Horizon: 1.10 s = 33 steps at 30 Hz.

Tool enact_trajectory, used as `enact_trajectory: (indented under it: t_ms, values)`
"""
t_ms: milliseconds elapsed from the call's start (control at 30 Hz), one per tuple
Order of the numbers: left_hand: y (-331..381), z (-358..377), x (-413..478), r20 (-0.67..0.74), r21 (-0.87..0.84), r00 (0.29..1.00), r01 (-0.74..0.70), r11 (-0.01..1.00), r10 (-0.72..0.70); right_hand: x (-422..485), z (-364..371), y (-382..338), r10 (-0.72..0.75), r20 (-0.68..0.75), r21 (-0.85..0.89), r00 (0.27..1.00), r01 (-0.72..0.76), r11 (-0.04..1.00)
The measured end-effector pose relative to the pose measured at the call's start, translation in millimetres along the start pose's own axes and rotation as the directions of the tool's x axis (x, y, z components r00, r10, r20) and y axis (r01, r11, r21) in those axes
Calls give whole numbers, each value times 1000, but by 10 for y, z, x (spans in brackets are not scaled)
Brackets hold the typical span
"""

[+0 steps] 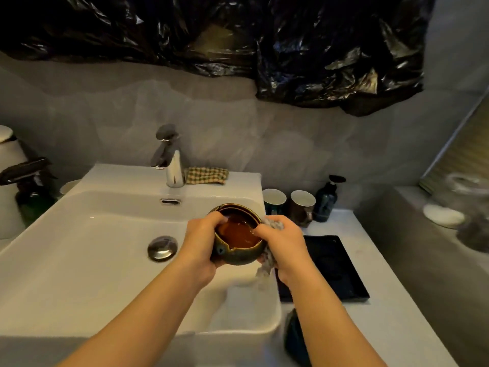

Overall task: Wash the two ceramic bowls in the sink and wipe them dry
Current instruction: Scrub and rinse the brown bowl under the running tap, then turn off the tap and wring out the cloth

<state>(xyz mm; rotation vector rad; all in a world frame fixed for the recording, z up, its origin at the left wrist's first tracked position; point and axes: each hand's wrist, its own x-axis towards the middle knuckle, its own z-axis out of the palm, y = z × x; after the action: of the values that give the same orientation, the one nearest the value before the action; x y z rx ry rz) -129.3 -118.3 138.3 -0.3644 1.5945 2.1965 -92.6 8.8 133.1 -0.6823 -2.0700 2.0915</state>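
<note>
A dark green ceramic bowl with a brown inside is held over the right side of the white sink. It looks like two bowls nested, since a second rim shows at the back. My left hand grips the bowl's left wall, thumb over the rim. My right hand holds a grey checked cloth against the bowl's right rim, fingers dipping inside. No water runs from the faucet.
A checked yellow cloth lies behind the faucet. Two mugs and a dark pump bottle stand right of the sink. A black tray lies on the counter. A dark object sits at the counter's front edge.
</note>
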Motion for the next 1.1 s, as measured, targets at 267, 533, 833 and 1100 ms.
enact_trajectory:
  t_ms: [267, 533, 833, 1100]
  values:
    - [-830, 1107, -54, 150, 605, 960, -277, 747, 235, -61, -1500, 312, -29, -248, -149, 968, -9, 989]
    - [-1745, 1667, -87, 349, 899, 875, -414, 144, 335, -195, -2388, 946, 90, -339, -207, 937, -167, 964]
    - [-2336, 1706, -38, 471, 852, 851, -369, -372, 232, -289, -2555, 1457, 188, -337, -251, 922, -281, 926]
    - [-2214, 1702, -59, 491, 860, 844, -431, -273, 215, -341, -2504, 1271, 85, -375, -300, 923, -207, 931]
